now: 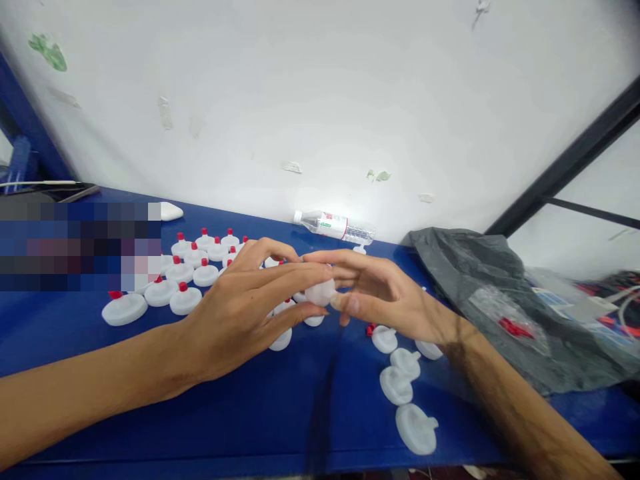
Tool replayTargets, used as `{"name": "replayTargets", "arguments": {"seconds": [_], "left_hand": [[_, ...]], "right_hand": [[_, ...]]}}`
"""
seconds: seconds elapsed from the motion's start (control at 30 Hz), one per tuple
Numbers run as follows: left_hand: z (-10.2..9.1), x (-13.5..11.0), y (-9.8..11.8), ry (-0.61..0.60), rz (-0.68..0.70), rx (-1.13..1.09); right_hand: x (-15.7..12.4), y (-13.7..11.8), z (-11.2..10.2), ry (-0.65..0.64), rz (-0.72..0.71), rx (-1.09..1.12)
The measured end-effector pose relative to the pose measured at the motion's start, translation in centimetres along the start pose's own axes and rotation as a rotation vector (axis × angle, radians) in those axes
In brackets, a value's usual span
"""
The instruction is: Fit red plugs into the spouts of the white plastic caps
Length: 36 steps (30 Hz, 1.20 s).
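Between my two hands, above the blue table (270, 413), is a small round white plastic bottle (320, 292), partly covered by fingers. My left hand (235, 313) pinches it between thumb and fingers. From the other side my right hand (395, 293) has its thumb and fingers closed at the bottle's right end, where a short nozzle seems to point; the exact contact is partly hidden. Left of and behind my left hand stand several similar flat white bottles with red caps (183, 287). Uncapped white bottles (416, 429) lie near my right forearm, beside a small red cap (371, 330).
A clear drink bottle (335, 227) lies on its side by the white wall (320, 100). At the right, a grey plastic bag (465, 267) carries a clear bag with red pieces (515, 327). A white object (170, 211) sits at the back left, next to a blurred-out area.
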<state>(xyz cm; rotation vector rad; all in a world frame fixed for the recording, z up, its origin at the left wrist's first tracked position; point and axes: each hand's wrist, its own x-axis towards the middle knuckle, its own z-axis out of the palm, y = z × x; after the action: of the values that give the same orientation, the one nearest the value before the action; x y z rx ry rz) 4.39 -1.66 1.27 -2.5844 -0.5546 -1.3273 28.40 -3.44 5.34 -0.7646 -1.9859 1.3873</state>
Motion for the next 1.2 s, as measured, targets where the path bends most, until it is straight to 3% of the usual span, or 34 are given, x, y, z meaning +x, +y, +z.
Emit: {"name": "replayTargets", "arguments": {"seconds": [0.1, 0.23, 0.5, 0.8, 1.2], "left_hand": [[0.1, 0.0, 0.1, 0.028, 0.076, 0.014], [-0.1, 0.1, 0.2, 0.0, 0.073, 0.046], [-0.2, 0.1, 0.4, -0.006, 0.07, 0.091], [0.0, 0.0, 0.4, -0.074, 0.105, 0.056], [0.0, -0.2, 0.5, -0.03, 0.13, 0.103]], "right_hand": [[0.1, 0.3, 0.1, 0.01, -0.004, 0.045], [0.0, 0.3, 0.3, 0.051, -0.01, 0.052], [0.2, 0.8, 0.5, -0.01, -0.011, 0.152], [0.1, 0.5, 1.0, 0.054, -0.003, 0.095], [-0.1, 0.3, 1.0, 0.042, 0.003, 0.1]]}}
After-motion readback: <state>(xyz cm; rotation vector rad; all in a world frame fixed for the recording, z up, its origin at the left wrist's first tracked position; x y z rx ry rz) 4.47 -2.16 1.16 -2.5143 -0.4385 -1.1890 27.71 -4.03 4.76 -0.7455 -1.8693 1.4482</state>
